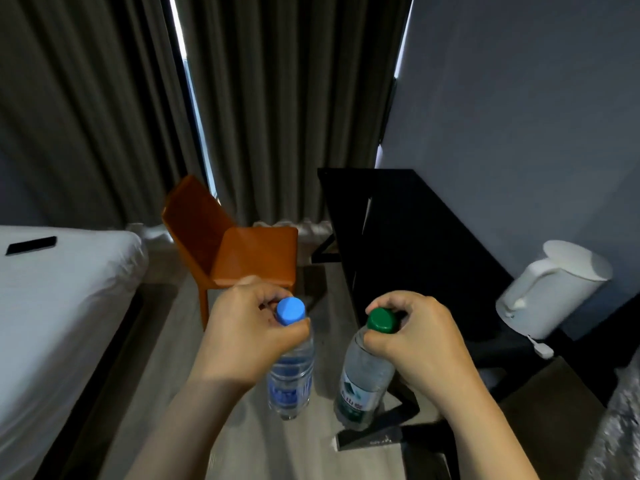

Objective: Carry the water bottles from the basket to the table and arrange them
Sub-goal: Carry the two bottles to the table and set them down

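Note:
My left hand [242, 336] grips the neck of a clear water bottle with a blue cap and blue label [291, 379]. It hangs upright above the floor. My right hand [420, 344] grips the neck of a second clear bottle with a green cap and green label [362, 386], tilted slightly, in front of the black table [419, 237]. Both bottles are held in the air, side by side, left of the table's near end. No basket is in view.
A white electric kettle [550, 289] stands on the table's right part by the wall. An orange chair [242, 251] sits ahead on the floor. A white bed [62, 306] with a dark phone [31, 244] on it lies to the left. Dark curtains hang behind.

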`<state>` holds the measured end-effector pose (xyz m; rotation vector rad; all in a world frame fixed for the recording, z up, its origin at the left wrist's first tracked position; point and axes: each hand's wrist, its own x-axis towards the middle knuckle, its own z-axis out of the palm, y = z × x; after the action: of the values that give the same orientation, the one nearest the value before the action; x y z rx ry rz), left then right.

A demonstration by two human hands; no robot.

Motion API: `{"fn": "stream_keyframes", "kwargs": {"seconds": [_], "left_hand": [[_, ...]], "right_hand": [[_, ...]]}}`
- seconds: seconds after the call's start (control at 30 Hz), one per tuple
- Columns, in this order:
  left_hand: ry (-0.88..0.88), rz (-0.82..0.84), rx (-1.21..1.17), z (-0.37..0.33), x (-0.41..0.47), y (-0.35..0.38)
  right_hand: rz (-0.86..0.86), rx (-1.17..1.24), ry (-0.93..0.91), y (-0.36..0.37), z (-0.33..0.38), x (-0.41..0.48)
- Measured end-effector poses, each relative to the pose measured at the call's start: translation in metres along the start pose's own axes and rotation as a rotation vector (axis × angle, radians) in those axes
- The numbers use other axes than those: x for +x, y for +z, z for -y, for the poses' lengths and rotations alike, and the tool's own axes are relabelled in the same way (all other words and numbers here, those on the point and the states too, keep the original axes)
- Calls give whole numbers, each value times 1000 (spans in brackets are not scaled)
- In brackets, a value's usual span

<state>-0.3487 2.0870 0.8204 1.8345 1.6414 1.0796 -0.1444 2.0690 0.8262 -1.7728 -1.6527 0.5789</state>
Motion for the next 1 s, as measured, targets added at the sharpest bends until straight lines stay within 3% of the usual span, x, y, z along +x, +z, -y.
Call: {"fn": "stream_keyframes", "kwargs": {"seconds": [0.37, 0.67, 1.0], "left_hand": [[116, -69, 68, 10, 157, 44], [45, 66, 0, 40, 274, 72], [174, 215, -69, 81, 432, 88]], "right_hand": [[9, 22, -25, 5, -16, 171], [-12, 19, 84, 30, -31, 283], [-101, 41, 201, 63, -10, 409]]}}
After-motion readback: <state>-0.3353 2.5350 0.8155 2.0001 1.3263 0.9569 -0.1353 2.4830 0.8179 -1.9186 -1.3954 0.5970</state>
